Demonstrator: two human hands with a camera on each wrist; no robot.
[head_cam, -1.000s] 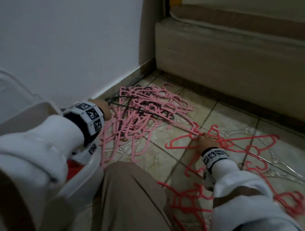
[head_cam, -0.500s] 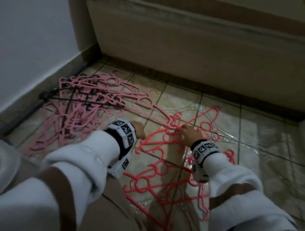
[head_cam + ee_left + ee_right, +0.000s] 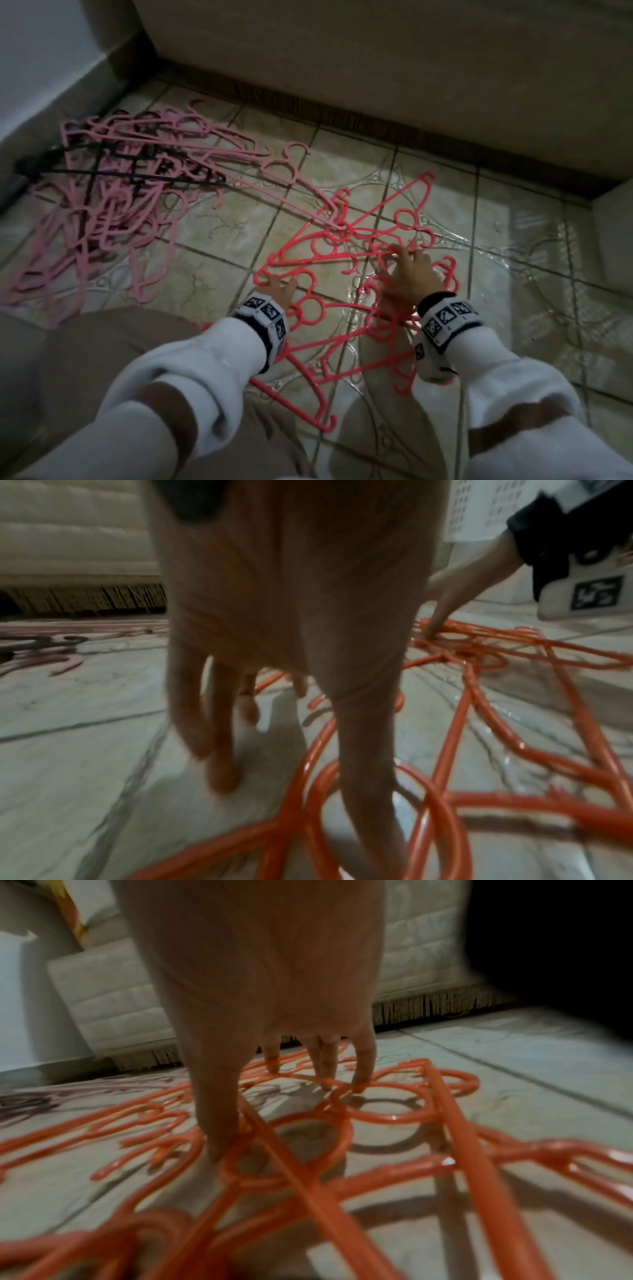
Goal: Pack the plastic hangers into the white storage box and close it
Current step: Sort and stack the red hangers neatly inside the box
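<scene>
Red plastic hangers [image 3: 346,246] lie tangled flat on the tiled floor [image 3: 222,226], spread in front of the person; left hand [image 3: 279,289] lowered at the near-left edge of that red pile, fingers [image 3: 219,750] extended downward and loose, tips at the floor beside a hanger loop, thumb dropping inside a red loop, grasping nothing; right hand [image 3: 412,274] spread over the middle of the pile, fingers [image 3: 363,1064] straight, tips pressing on red hanger bars, nothing clenched; pink hangers [image 3: 137,192] heaped well apart to the left near the wall, a few black hangers [image 3: 113,171] mixed in; beige mattress [image 3: 376,68] along the far edge; white storage box not visible in the head view.
</scene>
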